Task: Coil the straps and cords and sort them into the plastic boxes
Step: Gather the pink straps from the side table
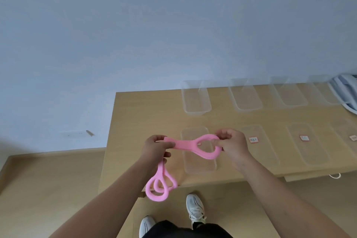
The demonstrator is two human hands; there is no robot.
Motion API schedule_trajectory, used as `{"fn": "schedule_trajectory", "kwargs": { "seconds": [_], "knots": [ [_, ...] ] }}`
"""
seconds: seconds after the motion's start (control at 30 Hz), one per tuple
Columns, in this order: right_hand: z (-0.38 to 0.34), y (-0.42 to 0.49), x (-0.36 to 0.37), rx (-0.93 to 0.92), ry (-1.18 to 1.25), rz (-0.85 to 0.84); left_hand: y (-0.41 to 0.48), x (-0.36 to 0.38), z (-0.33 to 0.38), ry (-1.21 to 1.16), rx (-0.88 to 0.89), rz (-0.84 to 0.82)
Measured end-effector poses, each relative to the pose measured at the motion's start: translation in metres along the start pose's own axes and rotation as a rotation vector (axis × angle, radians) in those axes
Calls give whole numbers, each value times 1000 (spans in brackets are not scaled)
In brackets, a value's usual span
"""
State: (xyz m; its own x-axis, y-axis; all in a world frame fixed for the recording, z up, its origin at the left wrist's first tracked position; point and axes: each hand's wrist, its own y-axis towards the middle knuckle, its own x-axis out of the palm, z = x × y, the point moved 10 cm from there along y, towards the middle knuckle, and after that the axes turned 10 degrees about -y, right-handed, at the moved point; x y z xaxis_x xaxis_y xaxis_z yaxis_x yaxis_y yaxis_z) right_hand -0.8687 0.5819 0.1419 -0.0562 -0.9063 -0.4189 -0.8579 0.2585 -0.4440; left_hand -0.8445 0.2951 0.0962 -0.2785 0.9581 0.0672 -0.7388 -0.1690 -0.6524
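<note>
Head view. The strap [184, 145], pink and flat, was held in the air above the table [135, 121], over the near box [201, 164].

- Left hand [156, 147]: fingers curled round the flat run of the strap, clamped on it. A tail hung from this hand toward 6 o'clock and ended in two loose loops [160, 186] below the table edge.
- Right hand [234, 145]: at 3 o'clock from the left, thumb and fingers pinched on a loop [207, 148] already formed.
- Far boxes [196, 100] sat at 12 to 2 o'clock. The labels [253, 139] were too blurred to read.

Judgement: the coil was about half made. To do it well:

- Keep the right pinch on the crossing.
- Feed the tail up through the left hand with the strap flat.
- Match each turn to the first loop so that the coil fits a box.
- Risk: the loose loops snagging or twisting.
</note>
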Motion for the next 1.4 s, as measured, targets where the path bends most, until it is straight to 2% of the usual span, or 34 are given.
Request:
{"fn": "schedule_trajectory", "kwargs": {
  "seconds": [0.17,0.23,0.3,0.33,0.37,0.4,0.47,0.5,0.53,0.57,0.63,0.8,0.9,1.0,1.1,1.27,1.4],
  "knots": [
    [-7,58,5,-41,-65,-22,10,8,9,159,-4,151],
    [-4,68,9,-46,-208,-35,1,5,8,231,-37,178],
    [-23,63,8,-244,-485,76,-9,7,9,232,-71,156],
    [-39,53,11,-375,-525,127,-15,8,11,195,-87,146],
    [-50,43,21,-463,-493,95,-21,9,15,124,-105,142],
    [-53,35,40,-470,-396,-65,-26,8,20,22,-125,140],
    [-41,0,101,-291,-126,-659,-39,8,33,-220,-152,116],
    [-37,-24,126,-252,-114,-895,-44,9,42,-315,-148,93],
    [-36,-44,142,-305,-210,-1043,-49,10,51,-383,-130,68],
    [-38,-57,152,-377,-283,-1098,-54,11,60,-426,-99,49],
    [-46,-62,159,-467,-276,-1037,-59,10,77,-454,-13,47],
    [-46,-32,142,-228,60,-816,-56,-12,100,-499,172,164],
    [-35,-11,115,-174,59,-728,-45,-17,82,-482,136,170],
    [-16,12,79,-167,-34,-561,-30,-10,44,-248,19,162],
    [1,30,45,-218,-187,-388,-16,-1,13,-7,-11,144],
    [6,42,17,-329,-365,-204,-1,20,-4,364,100,165],
    [-6,32,3,-491,-557,-12,-1,32,-1,814,207,188]
  ]
}}
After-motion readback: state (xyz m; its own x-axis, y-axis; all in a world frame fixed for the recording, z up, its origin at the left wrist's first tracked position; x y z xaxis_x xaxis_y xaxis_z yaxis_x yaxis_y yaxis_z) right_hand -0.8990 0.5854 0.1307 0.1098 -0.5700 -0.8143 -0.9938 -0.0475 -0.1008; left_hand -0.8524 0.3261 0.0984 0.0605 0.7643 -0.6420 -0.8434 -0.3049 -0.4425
